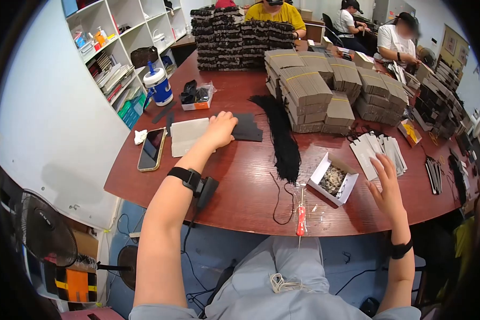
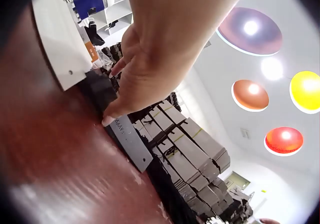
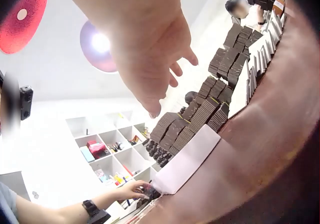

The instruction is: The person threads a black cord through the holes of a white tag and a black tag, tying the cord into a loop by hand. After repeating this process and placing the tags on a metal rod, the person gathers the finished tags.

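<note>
My left hand (image 1: 221, 129) is on a dark grey card (image 1: 248, 128) lying on the table. In the left wrist view its thumb (image 2: 111, 118) is at the near edge and the fingers reach over the far side. Just left of it lies a stack of light grey cards (image 1: 185, 137). My right hand (image 1: 388, 189) hovers with fingers spread and holds nothing, right of a small white box (image 1: 348, 192) with small bits inside. Beyond that hand lie fanned light cards (image 1: 365, 154). A bundle of black cords (image 1: 284, 144) lies between my hands.
A red-handled awl (image 1: 301, 220) lies at the table's front edge. A phone (image 1: 152, 149) and a blue-white jug (image 1: 158, 86) are on the left. Banded grey card stacks (image 1: 309, 88) and dark bundles (image 1: 218, 40) rise at the back. Several people sit beyond.
</note>
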`<state>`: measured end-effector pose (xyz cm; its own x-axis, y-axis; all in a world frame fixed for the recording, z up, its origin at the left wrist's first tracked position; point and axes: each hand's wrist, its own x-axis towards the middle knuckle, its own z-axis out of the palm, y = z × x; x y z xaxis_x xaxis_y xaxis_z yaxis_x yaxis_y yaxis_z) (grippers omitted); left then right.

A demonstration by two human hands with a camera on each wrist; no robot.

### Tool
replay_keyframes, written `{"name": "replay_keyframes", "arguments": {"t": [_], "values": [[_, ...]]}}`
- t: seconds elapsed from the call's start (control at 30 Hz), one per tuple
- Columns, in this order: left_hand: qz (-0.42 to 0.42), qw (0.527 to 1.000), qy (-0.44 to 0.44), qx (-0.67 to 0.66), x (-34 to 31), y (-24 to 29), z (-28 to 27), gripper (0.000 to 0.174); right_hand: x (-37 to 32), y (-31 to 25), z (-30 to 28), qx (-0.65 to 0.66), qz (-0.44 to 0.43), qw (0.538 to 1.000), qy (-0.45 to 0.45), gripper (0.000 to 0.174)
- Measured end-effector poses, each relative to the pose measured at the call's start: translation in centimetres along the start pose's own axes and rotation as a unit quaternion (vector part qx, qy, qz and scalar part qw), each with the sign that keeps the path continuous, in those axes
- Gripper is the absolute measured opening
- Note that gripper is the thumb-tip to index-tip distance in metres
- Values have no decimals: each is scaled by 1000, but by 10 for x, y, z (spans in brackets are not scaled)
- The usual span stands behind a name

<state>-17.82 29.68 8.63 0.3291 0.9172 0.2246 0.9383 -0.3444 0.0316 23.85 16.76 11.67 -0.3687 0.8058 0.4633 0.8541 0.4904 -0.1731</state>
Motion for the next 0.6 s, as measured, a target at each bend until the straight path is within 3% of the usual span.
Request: {"name": "replay_keyframes", "arguments": {"t": [0.07, 0.1, 0.23, 0.3, 0.33, 0.4, 0.43, 0.47, 0.53, 0.57, 0.6], "values": [[-8, 999, -23, 32, 3, 7, -7, 38, -12, -5, -8, -1, 13, 1000, 1, 46], [11, 1000, 8, 15, 2, 6, -4, 31, -19, -4, -9, 7, 17, 1000, 10, 44], [80, 994, 66, 18, -6, 4, 6, 32, -38, -11, -14, 71, 48, 995, 52, 37], [24, 976, 187, -106, -8, 10, 9, 28, -49, -20, -18, 92, 51, 991, 83, 34], [27, 976, 187, -106, -10, 15, 8, 28, -54, -25, -18, 114, 51, 986, 112, 32], [-83, 909, 228, -339, -15, 31, -4, 24, -68, -33, -12, 130, 58, 979, 143, 26], [-71, 843, 198, -495, -26, 55, -22, 21, -77, -38, -5, 226, 74, 960, 149, 27], [-54, 809, 178, -557, -39, 83, -38, 21, -83, -45, -1, 320, 89, 931, 154, 27], [-84, 778, 106, -614, -80, 147, -66, 21, -80, -84, 8, 535, 180, 820, 91, 32], [-38, 856, 92, -508, -100, 163, -56, 25, -72, -107, 13, 629, 174, 756, 60, 37], [-31, 852, 74, -517, -121, 195, -70, 23, -66, -125, 18, 714, 165, 680, 29, 43]]}}
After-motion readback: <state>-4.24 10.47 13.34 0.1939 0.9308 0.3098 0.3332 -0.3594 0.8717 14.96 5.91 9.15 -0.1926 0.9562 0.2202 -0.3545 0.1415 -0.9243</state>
